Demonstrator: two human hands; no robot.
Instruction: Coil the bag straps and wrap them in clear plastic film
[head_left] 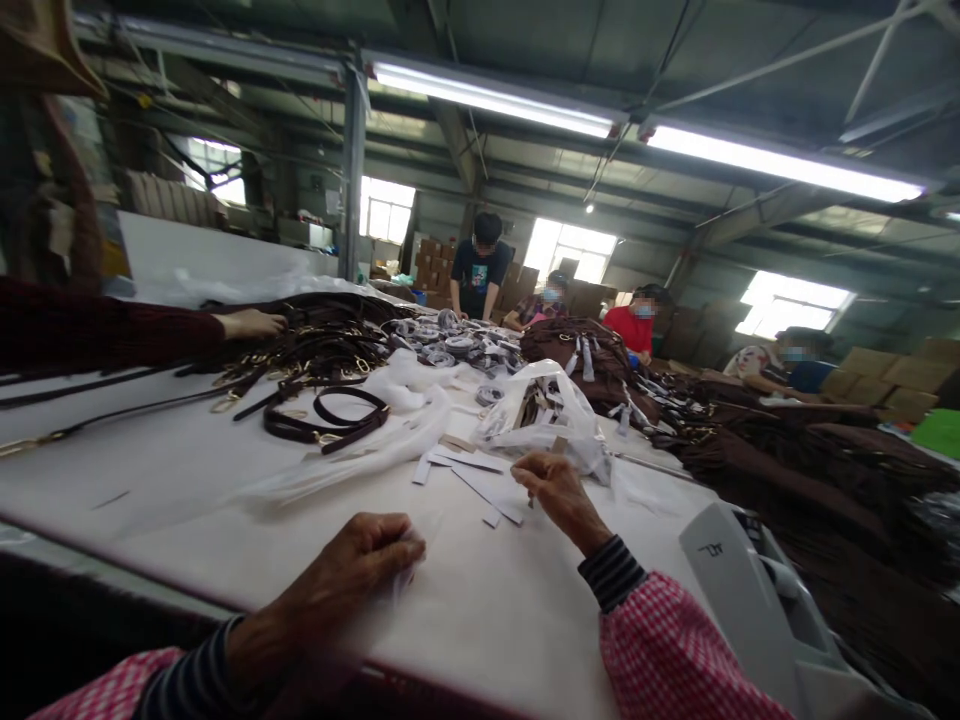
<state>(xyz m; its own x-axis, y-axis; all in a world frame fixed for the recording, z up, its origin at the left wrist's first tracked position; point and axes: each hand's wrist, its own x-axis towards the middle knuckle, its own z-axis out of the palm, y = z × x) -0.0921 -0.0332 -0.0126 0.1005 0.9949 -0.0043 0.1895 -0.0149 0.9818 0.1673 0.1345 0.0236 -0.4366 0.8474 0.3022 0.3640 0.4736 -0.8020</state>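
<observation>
Curled fingers of the left hand (367, 560) hide whatever it pinches; the thin clear bag (409, 580) beneath barely shows. Just right of the right hand (559, 495), a grey machine (739, 590) runs off the bottom edge. A co-worker's sleeve (97, 325), far beyond the left hand, is cut by the left edge.

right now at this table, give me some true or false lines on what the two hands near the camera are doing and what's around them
1. The left hand rests on the white table, closed on a bit of clear plastic. True.
2. The right hand holds a dark strap. False: it is at the white paper strips, with nothing dark in it.
3. A coiled dark strap lies on the table beyond the hands. True.
4. The clear plastic bag sits left of the left hand. False: it lies just beyond the right hand.
5. Another person's hand reaches in from the left to the pile of straps. True.
</observation>
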